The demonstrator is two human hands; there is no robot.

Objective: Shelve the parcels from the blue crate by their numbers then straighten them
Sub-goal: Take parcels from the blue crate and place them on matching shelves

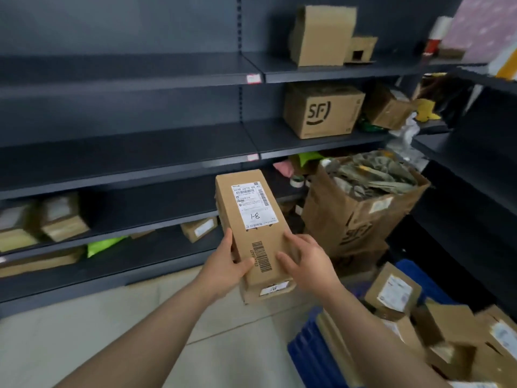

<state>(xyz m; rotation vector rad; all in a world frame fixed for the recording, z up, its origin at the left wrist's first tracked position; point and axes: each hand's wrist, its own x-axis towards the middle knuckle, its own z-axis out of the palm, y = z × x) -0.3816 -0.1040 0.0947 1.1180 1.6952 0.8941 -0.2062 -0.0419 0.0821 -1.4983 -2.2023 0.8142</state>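
Note:
A long brown cardboard parcel (253,231) is held up in front of the dark shelves. Its white label carries the handwritten number 1-8. My left hand (228,266) grips its lower left side, thumb on the top face by the barcode. My right hand (306,261) holds the lower right side, fingers spread on the top face. The blue crate (313,351) stands on the floor at the lower right with several brown parcels (393,289) in and above it.
Dark metal shelves (126,161) fill the wall ahead, mostly bare on the left. Small boxes (63,217) sit on the low left shelf. An SF box (321,110) and another carton (321,35) are on upper right shelves. A stuffed open SF carton (361,205) stands on the floor.

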